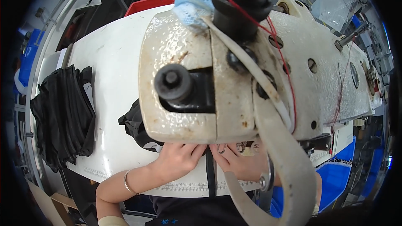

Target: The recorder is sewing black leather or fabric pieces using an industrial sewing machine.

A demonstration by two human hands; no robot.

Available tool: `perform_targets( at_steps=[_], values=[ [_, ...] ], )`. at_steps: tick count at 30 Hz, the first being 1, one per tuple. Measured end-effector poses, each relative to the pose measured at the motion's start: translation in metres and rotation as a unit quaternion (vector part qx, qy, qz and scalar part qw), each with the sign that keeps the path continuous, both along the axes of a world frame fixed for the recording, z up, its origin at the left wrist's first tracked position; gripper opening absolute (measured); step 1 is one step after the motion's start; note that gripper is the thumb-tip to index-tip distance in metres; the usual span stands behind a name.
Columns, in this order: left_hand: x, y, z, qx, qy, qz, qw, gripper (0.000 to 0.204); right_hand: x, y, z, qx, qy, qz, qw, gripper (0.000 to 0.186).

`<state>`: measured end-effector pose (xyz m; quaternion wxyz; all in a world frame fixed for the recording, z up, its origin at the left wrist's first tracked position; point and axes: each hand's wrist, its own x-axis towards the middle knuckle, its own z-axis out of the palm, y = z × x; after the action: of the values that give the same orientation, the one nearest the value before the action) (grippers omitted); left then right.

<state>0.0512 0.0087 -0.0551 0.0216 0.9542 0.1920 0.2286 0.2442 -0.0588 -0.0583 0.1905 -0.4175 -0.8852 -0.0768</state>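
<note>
A narrow black fabric strip (211, 175) runs from the table's front edge up between my hands and under the sewing machine head (180, 125). Against the strip's left side, my left hand (178, 157) has its fingers bent and pressed together at the strip; the tips are partly hidden. On the right, my right hand (243, 163) lies with fingers stretched and slightly apart beside the strip, its tips under the machine and metal parts. A bunched black fabric piece (135, 121) with a white label lies left of the machine head, partly covered by it.
A stack of black fabric pieces (65, 115) lies on the white table's left side. A pale strap (293, 167) loops down in front of my right arm. Red thread (289, 79) hangs over the machine. A blue bin (335, 180) stands at the lower right.
</note>
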Motion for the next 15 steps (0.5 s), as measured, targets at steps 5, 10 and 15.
perform_targets(
  at_steps=[5, 10, 15],
  values=[
    [-0.002, 0.011, -0.011, -0.106, -0.016, 0.030, 0.994, 0.027, 0.015, 0.013, -0.015, 0.139, -0.378, 0.021, 0.915, 0.038],
    [-0.005, 0.014, -0.031, -0.171, -0.027, 0.029, 0.984, 0.024, 0.017, 0.018, -0.017, -0.001, -0.231, 0.025, 0.973, 0.038],
    [-0.002, 0.018, -0.030, -0.150, -0.010, 0.027, 0.988, 0.026, 0.028, 0.021, -0.018, -0.144, -0.080, 0.026, 0.986, 0.037]
  ],
)
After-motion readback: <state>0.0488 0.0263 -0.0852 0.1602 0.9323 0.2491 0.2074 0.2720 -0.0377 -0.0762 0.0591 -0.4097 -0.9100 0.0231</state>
